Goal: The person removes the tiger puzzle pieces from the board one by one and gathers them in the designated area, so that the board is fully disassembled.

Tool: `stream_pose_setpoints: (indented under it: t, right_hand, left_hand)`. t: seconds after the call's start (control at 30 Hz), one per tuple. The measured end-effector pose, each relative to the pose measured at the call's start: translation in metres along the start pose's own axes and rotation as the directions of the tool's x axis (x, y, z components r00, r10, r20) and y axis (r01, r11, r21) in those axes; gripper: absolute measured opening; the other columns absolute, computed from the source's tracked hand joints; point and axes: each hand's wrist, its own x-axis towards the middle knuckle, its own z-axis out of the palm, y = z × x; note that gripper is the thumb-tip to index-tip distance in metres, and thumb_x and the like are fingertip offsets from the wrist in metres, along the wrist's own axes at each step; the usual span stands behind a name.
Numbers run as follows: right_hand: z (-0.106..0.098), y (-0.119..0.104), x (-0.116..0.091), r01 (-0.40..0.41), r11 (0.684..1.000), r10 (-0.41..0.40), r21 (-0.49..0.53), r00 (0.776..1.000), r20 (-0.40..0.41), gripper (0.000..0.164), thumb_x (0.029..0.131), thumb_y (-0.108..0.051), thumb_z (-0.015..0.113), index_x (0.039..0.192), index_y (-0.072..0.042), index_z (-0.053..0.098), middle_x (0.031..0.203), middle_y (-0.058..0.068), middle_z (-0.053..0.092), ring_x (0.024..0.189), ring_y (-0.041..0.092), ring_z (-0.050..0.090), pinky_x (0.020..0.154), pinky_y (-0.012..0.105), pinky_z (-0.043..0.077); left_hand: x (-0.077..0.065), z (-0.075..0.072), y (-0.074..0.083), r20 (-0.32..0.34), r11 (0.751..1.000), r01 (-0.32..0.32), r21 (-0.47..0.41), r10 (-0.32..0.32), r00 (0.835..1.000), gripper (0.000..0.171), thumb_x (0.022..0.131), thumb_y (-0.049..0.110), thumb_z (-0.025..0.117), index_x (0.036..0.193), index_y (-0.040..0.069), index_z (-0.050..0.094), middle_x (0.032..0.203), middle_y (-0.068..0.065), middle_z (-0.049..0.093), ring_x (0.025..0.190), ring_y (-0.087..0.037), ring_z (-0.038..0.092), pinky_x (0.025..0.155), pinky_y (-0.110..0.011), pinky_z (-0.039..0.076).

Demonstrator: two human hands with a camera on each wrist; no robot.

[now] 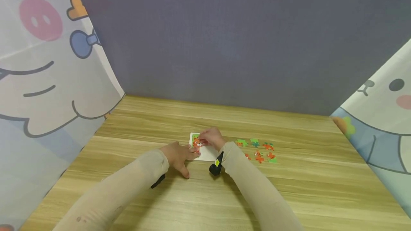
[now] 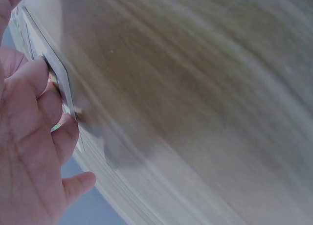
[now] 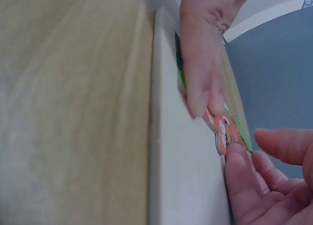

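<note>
A white puzzle board (image 1: 206, 155) lies on the wooden table, with joined puzzle pieces (image 1: 196, 141) showing an orange tiger on green along its left side. My left hand (image 1: 176, 154) reaches in from the left, its extended fingers resting on these pieces and its thumb spread away. My right hand (image 1: 212, 137) is over the board's upper part. In the right wrist view its fingertips (image 3: 235, 154) touch the end of the assembled tiger pieces (image 3: 230, 129), while the thumb stands apart from them. Fingers and palm partly cover the board.
Several loose jigsaw pieces (image 1: 258, 156), orange, green and teal, lie to the right of the board. A grey panel (image 1: 224, 45) rises behind the table (image 1: 192, 199). Cartoon-printed cloths hang at left (image 1: 57, 92) and right (image 1: 385, 131).
</note>
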Motion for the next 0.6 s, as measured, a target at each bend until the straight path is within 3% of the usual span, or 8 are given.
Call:
stream_pose_setpoints:
  t: [0.17,0.4,0.6]
  right_hand:
    - [-0.001,0.000,0.000,0.005,1.000,-0.005,-0.012,1.000,-0.006,0.021,0.084,0.005,0.066,0.105,0.011,0.066,0.066,0.003,0.064,0.054,0.007,0.057,0.051,0.018,0.051]
    - [0.000,0.003,0.003,0.018,0.999,-0.018,-0.038,1.000,0.011,0.027,0.081,0.010,0.066,0.108,0.012,0.064,0.069,0.006,0.065,0.051,0.006,0.056,0.048,0.016,0.049]
    - [-0.004,0.004,0.005,-0.010,1.000,0.009,0.029,0.999,0.047,0.028,0.084,0.009,0.063,0.112,0.011,0.061,0.070,0.005,0.064,0.055,0.007,0.058,0.049,0.016,0.049]
  left_hand:
    - [0.001,0.001,0.000,-0.005,1.000,0.004,0.016,-0.004,1.000,0.084,0.079,0.054,0.069,0.150,0.025,0.035,0.156,0.008,0.025,0.142,-0.018,0.026,0.112,-0.052,0.022]
    - [0.005,0.003,-0.004,-0.083,0.987,-0.045,0.155,0.059,0.995,0.071,0.086,0.063,0.056,0.146,0.027,0.044,0.150,0.006,0.038,0.138,-0.024,0.035,0.110,-0.053,0.027]
    - [0.007,0.002,-0.014,-0.121,0.984,-0.109,0.141,0.126,0.985,0.056,0.093,0.051,0.054,0.143,0.024,0.049,0.147,0.005,0.042,0.138,-0.025,0.035,0.108,-0.056,0.029]
